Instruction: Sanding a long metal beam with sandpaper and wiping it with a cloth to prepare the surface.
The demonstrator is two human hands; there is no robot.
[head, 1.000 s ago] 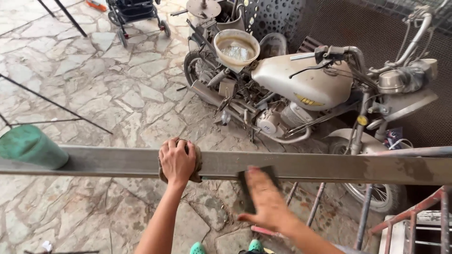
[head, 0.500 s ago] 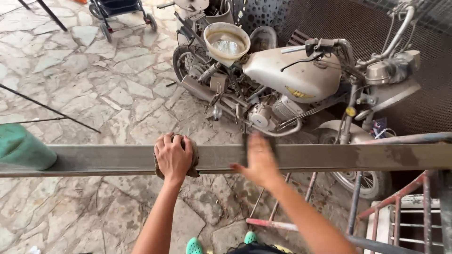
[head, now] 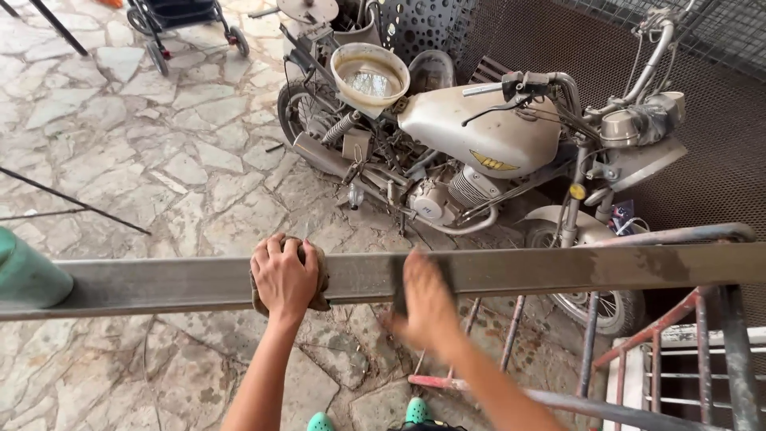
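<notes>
A long grey metal beam [head: 511, 271] runs level across the view, well above the stone floor [head: 144, 160], its ends cut off at both picture edges, so what carries it cannot be seen. The left hand [head: 284, 275] lies on top of the beam with fingers curled over the far edge, pressing a crumpled brownish rag [head: 317, 281] against the metal. The right hand [head: 427, 299], to the right of the left hand on the same beam, is blurred; it looks pressed flat against the near face over something dark, perhaps a sanding pad, but what it holds and how the fingers sit cannot be made out. The beam looks stiff and heavy, with a dusty, streaked skin and hard square edges; I judge it would not flex under a push, and it is best gripped from above with fingers wrapped over the top edge, the rag giving some protection from the corners. A green rounded thing [head: 28, 275] sits against the beam at its left end, only partly in frame. Beyond the beam stands a dusty cream motorcycle [head: 479, 144] with a bowl [head: 369, 76] on its seat. Below the beam on the right are painted metal frames [head: 678, 351], partly hidden.
</notes>
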